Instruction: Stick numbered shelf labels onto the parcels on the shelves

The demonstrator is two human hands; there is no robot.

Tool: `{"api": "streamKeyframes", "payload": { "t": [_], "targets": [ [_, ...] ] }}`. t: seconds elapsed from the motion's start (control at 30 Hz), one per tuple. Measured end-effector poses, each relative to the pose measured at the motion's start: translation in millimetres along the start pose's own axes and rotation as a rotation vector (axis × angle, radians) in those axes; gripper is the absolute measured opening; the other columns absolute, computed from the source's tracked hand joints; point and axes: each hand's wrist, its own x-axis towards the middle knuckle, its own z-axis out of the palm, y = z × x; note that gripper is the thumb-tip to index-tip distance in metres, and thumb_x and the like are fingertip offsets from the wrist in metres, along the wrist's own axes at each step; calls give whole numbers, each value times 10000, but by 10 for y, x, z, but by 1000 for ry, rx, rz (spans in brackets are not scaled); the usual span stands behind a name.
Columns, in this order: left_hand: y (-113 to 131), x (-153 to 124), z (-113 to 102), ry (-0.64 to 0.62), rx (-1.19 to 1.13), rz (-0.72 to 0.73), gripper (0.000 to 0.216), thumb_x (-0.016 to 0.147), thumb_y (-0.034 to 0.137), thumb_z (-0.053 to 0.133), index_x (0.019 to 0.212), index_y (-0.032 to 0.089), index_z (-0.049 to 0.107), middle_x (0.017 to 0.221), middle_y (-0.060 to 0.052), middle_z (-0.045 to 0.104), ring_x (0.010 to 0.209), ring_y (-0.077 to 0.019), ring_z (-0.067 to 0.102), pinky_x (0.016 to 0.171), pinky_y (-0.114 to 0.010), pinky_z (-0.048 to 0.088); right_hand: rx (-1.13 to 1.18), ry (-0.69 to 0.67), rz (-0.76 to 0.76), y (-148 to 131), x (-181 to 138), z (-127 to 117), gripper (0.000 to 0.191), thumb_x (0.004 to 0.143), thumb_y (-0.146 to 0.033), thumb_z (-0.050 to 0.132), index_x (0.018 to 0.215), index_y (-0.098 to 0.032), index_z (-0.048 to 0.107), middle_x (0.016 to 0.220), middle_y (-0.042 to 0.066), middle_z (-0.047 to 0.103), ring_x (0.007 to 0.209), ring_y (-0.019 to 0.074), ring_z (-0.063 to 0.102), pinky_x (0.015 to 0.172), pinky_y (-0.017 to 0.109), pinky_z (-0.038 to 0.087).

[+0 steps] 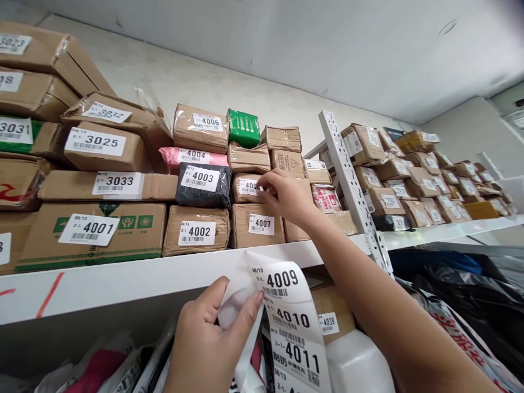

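My left hand (223, 330) grips a strip of printed labels (292, 322) between thumb and fingers, just below the shelf edge. The strip curls down and shows the numbers 4009, 4010 and 4011. Up on the shelf, my right hand (286, 196) has its fingertips on a white number label (249, 186) stuck to a small brown box. Those fingers cover the label's last digit. Under that box sits a box labelled 4007 (261, 225). Left of it are a black parcel labelled 4003 (204, 185) and a box labelled 4002 (196, 232). Bare cartons (282, 138) stand above.
The white shelf edge (155, 274) runs between my hands. A perforated metal post (347, 174) stands right of my right hand. More cartons (98, 143) are stacked at left and along the far-right shelf (450, 232). Bagged parcels (360, 360) fill the level below.
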Motion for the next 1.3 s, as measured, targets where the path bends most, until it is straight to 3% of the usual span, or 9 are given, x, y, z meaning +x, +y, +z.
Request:
{"api": "streamKeyframes", "payload": {
  "t": [0.1,0.2,0.43,0.57,0.73,0.87,1.0,1.17,1.3],
  "targets": [
    [7,-35,-3,2,-24,-14,357,743,545,586,747,193,648,550,31,562,545,-142,513,507,-218,402,129,31,-10,-17,-275,-46,39,813,-141,578,829,-172,595,893,58,579,749,161,568,676,325,496],
    [-52,-35,9,-8,-28,-1,351,745,539,595,696,192,628,499,39,517,535,-142,511,496,-211,403,266,-151,-66,-136,-554,-48,89,866,-216,543,860,-176,622,867,50,594,730,145,576,639,298,502],
    [-133,22,106,-73,-27,81,348,778,513,580,764,174,658,599,6,622,589,-151,557,496,-204,420,185,-171,-139,-236,-663,41,325,896,-236,506,1206,-164,572,1254,139,576,1169,258,496,972,465,436],
    [-66,-16,114,32,-107,-6,345,740,522,613,736,179,651,662,0,660,600,-152,562,521,-209,439,621,-33,70,-281,-806,-146,338,921,-396,470,1212,-254,569,1128,75,667,1060,213,596,906,417,484],
    [-26,-17,93,73,-280,-104,380,720,560,640,737,181,635,648,4,649,601,-157,562,563,-219,459,1081,-312,358,-521,-1178,-256,498,733,-460,719,1185,-296,588,1033,57,652,920,192,616,694,300,512],
    [-79,55,134,-55,-424,-127,437,764,601,577,793,173,662,637,-10,623,630,-168,550,593,-232,461,1393,-267,550,-597,-1245,-37,554,611,-428,821,1109,-310,611,836,-14,570,648,95,536,549,217,449],
    [-175,73,197,-294,-404,-117,508,782,642,516,699,156,637,606,-20,585,585,-160,503,549,-237,436,1369,-208,608,-558,-1235,94,644,467,-437,886,1033,-275,624,956,9,532,758,116,523,548,199,425],
    [-168,15,176,-104,-105,75,475,860,543,454,596,167,574,603,-29,562,583,-152,482,515,-214,392,1283,-187,634,-647,-1369,-40,535,646,-359,810,1107,-295,548,948,5,555,824,129,547,639,226,462],
    [-60,64,45,-194,-179,86,394,839,509,506,820,174,711,807,-71,679,568,-150,509,543,-238,438,1251,-164,706,-696,-1412,-99,366,677,-268,788,990,-250,600,830,6,647,749,129,594,661,257,499]
  ]
}}
